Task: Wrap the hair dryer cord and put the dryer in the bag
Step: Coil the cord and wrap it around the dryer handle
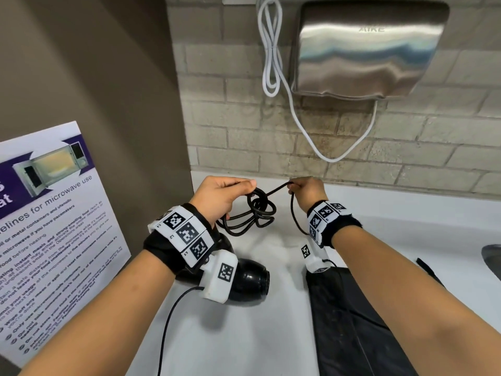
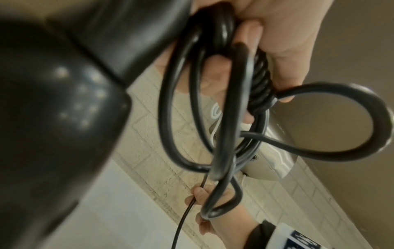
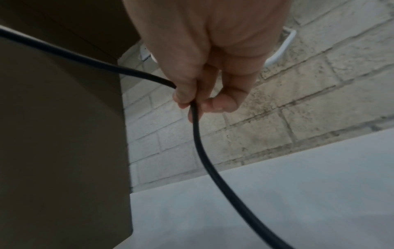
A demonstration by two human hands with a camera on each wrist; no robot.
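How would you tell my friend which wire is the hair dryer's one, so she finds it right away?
Start at the shiny metal hand dryer on the brick wall, then look straight down to the white counter. Just above it, two hands hold the hair dryer cord: the left hand grips its bundled loops, the right hand pinches the loose end. It is black, unlike the white cable hanging on the wall.

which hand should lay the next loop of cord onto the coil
Right. The right hand pinches the free run of cord, while the left hand grips the coil.
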